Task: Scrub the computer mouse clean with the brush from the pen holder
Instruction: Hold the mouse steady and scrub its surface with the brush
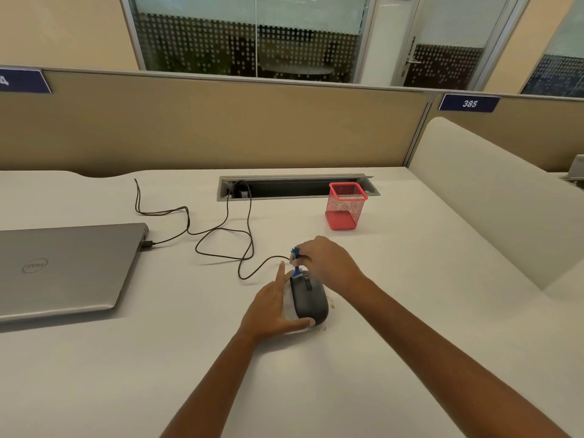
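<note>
A black wired computer mouse lies on the white desk in the middle of the view. My left hand rests against its left side with straight fingers, thumb at its near end. My right hand grips a small blue brush just beyond the mouse, its bristle end down on the mouse's front near the scroll wheel. The red mesh pen holder stands farther back to the right, nothing visible inside it.
A closed grey laptop lies at the left, with black cables looping across the desk to a cable tray slot. Small crumbs lie by the mouse's right side. A beige partition runs behind the desk.
</note>
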Demonstrator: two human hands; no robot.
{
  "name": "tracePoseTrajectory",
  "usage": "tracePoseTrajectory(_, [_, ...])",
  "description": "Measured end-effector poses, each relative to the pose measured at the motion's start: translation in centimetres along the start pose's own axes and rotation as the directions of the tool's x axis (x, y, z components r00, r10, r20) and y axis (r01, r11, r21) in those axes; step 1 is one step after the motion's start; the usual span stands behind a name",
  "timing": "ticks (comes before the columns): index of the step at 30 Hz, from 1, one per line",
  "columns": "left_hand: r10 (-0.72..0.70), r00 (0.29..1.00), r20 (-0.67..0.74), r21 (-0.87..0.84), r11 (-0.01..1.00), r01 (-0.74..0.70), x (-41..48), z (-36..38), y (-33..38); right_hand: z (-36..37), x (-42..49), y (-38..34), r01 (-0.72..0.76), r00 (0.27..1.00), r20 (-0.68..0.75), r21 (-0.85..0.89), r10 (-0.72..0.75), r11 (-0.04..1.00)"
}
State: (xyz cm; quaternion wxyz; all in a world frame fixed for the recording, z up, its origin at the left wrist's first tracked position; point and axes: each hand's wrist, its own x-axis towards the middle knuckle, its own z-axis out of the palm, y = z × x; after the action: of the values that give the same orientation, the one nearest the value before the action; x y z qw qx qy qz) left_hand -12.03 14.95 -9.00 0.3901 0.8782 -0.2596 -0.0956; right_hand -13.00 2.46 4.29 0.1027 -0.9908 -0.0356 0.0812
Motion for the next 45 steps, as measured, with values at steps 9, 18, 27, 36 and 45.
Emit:
tracePoseTrajectory(9, [0.0,1.0,-0.011,-0.01,1.0,0.0,-0.2,0.1,0.1,1.3,-2.3,0.1,0.079,0.985,0.159,-0.084,-0.065,0.993])
tracePoseTrajectory(18, [0.017,0.999,-0.045,0.041,0.999,-0.015,-0.1,0.1,0.1,1.3,-1.5,-1.2,0.198,0.98,0.067,-0.205,-0.188,0.958])
tracePoseTrajectory(27, [0.037,0.999,-0.032,0.056,0.998,-0.035,-0.3,-0.2,0.5,-0.1,-2.7,0.1,0.213,0.977,0.009,-0.093,-0.213,0.973])
tracePoseTrajectory(36, [0.028,1.0,-0.003,0.046,0.999,-0.027,-0.6,-0.4,0.8,1.3,0.2,3.3,-0.044,0.977,-0.183,0.34,0.112,0.939])
tracePoseTrajectory(45, [0.024,1.0,-0.003,0.031,0.999,-0.024,-0.6,-0.4,0.8,0.4,-2.1,4.9,-0.028,0.996,-0.069,0.348,0.056,0.937])
